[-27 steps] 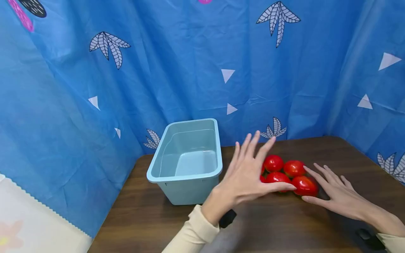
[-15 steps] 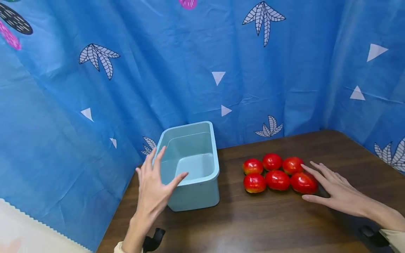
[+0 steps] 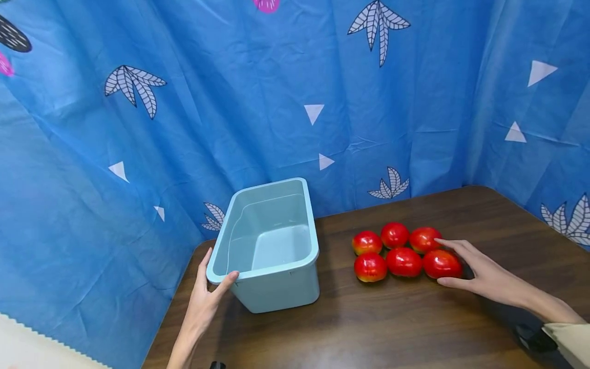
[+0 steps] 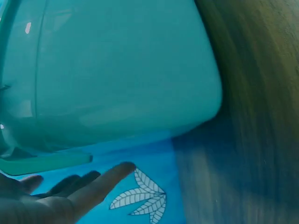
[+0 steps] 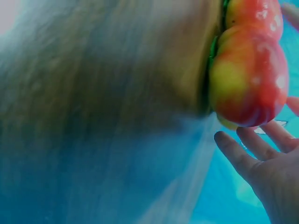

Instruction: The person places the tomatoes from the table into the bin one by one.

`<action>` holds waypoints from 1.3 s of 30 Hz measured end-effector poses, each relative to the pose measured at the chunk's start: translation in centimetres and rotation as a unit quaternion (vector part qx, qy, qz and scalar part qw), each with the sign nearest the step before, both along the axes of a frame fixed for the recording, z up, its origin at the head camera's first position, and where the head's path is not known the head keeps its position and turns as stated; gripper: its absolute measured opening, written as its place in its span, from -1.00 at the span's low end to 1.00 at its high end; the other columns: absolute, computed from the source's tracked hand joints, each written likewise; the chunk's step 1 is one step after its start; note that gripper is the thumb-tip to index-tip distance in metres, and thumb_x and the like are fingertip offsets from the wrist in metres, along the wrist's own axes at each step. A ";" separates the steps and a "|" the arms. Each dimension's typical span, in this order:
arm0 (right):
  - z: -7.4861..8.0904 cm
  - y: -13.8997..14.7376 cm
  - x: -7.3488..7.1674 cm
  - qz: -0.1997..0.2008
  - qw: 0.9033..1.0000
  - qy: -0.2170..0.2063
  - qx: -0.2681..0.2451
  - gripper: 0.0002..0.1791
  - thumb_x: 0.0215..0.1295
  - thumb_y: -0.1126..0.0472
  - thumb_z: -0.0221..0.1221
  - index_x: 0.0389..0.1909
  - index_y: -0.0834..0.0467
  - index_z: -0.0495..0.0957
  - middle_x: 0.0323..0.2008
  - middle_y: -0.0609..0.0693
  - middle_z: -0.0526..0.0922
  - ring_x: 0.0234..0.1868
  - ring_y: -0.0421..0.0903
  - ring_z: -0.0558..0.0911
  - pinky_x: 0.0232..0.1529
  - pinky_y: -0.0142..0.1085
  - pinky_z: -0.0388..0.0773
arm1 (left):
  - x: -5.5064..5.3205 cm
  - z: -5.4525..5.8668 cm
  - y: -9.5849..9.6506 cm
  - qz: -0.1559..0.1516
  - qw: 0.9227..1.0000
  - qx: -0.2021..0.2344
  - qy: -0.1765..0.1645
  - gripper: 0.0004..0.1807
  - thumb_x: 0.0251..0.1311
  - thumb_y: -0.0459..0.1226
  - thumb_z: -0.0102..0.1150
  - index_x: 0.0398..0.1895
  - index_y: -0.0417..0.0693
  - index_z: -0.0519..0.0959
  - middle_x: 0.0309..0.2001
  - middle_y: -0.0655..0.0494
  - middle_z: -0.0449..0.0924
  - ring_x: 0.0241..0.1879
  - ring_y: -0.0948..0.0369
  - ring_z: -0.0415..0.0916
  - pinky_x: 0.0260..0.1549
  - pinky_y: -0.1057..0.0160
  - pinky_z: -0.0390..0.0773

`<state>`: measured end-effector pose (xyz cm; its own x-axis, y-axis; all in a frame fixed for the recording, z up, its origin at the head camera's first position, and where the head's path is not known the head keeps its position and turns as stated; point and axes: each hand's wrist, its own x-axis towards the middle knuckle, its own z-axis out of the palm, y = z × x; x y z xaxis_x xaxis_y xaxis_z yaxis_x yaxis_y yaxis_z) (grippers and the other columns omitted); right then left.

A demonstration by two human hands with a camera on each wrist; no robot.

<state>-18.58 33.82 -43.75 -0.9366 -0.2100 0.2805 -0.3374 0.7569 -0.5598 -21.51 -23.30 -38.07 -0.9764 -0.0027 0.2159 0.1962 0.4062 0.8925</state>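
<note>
A light blue plastic bin (image 3: 281, 292) stands on the left of the table. My left hand (image 3: 203, 302) is at its front-left corner, the thumb by the front rim and the fingers along the outer left side. In the left wrist view, the fingers (image 4: 100, 186) are straight beside the bin wall (image 4: 121, 70). Several shiny red apple-like fruits with yellow patches lie in two rows. My right hand (image 3: 488, 277) spreads its thumb and fingers around the front-right fruit (image 3: 442, 264). In the right wrist view, the fingertips (image 5: 224, 138) are close under a fruit (image 5: 250, 77); contact is unclear.
A dark wooden table (image 3: 350, 333) carries the bin and fruits. Behind it hangs a blue patterned curtain (image 3: 258, 102), close to the bin's far side. White scalloped cloth (image 3: 37, 343) shows at the lower left.
My left hand has moved left from beside the fruits, past the bin's front, to its near-left corner. My right hand has stayed by the front-right fruit, its fingers slightly closer to it.
</note>
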 end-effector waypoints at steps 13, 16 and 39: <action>-1.1 -0.7 -0.9 -0.023 0.998 0.062 -0.004 -0.36 0.07 0.18 0.60 0.18 0.23 0.61 -0.02 0.13 0.58 -0.13 -0.42 0.47 -0.30 -0.42 0.61 | 0.3 0.4 -0.1 -0.006 0.999 0.029 0.022 0.03 0.39 -0.18 0.34 0.72 0.14 -0.13 0.62 -0.10 0.01 0.47 -0.16 0.18 0.39 -0.29 0.23; -1.1 -0.7 -0.8 -0.044 0.998 0.044 -0.015 -0.36 0.10 0.15 0.58 0.20 0.24 0.61 -0.01 0.18 0.59 -0.11 -0.30 0.52 -0.31 -0.42 0.61 | 0.2 0.4 0.0 -0.011 0.999 0.041 0.022 0.02 0.38 -0.19 0.34 0.72 0.13 -0.11 0.60 -0.09 0.03 0.46 -0.14 0.19 0.39 -0.27 0.23; 10.4 -6.8 -2.8 -0.002 0.977 -0.046 -0.209 -0.37 0.51 0.08 0.26 0.53 -0.07 0.34 0.25 -0.23 0.51 0.13 -0.39 0.54 -0.07 -0.34 0.67 | 0.0 2.5 -0.4 -0.050 0.996 0.022 -0.073 0.09 0.27 -0.07 0.45 0.65 0.13 -0.12 0.47 -0.20 0.20 0.29 -0.15 0.43 0.00 -0.11 0.68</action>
<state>-21.41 27.06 -33.34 -0.9622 -0.0920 0.2563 -0.2696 0.4562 -0.8481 -21.51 -23.69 -35.53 -0.9933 0.0892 0.0741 0.1010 0.3510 0.9309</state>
